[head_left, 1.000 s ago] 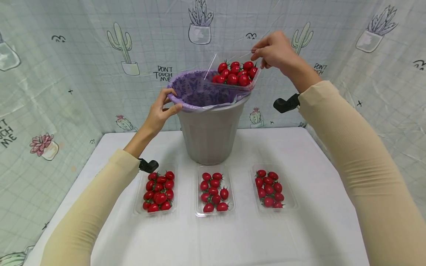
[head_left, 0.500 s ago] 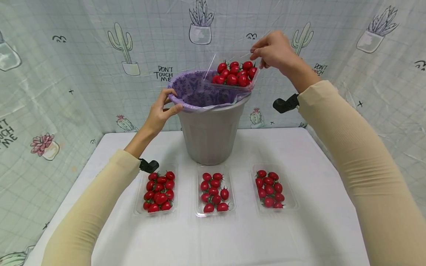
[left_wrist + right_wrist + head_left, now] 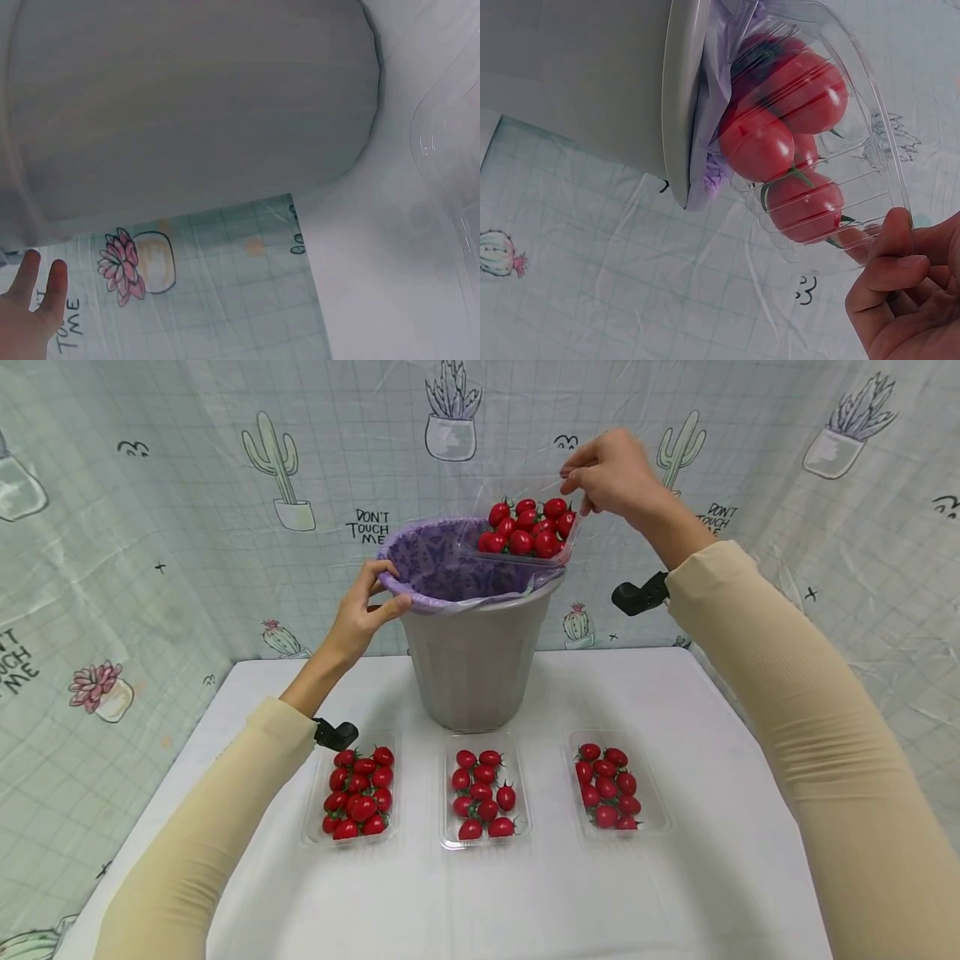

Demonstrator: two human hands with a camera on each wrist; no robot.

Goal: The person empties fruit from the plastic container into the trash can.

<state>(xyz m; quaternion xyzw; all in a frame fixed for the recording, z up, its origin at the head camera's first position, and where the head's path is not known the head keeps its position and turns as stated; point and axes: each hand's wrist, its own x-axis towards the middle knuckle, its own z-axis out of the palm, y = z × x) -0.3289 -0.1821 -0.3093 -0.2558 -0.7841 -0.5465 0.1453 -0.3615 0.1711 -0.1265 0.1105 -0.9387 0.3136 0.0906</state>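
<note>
A grey bin (image 3: pixel 472 668) with a purple patterned liner (image 3: pixel 427 560) stands at the back of the table. My left hand (image 3: pixel 360 610) holds the bin's left rim, thumb in front and fingers over the liner's edge. At the right side of the opening, my right hand (image 3: pixel 611 477) pinches the edge of a clear plastic tray (image 3: pixel 480 502) of cherry tomatoes (image 3: pixel 528 529). That tray is tilted, its lower part over the bin's rim. In the right wrist view, several tomatoes (image 3: pixel 806 206) show through the tray's ribbed wall, close against the liner.
Three more clear trays of cherry tomatoes lie in a row before the bin: a left tray (image 3: pixel 307 831), a middle tray (image 3: pixel 517 785) and a right tray (image 3: pixel 656 814). They rest on a white table (image 3: pixel 487 910). A printed curtain (image 3: pixel 322 452) hangs behind.
My right hand has shifted slightly left with the tray of tomatoes. The left hand, the bin and the three trays on the table have stayed put.
</note>
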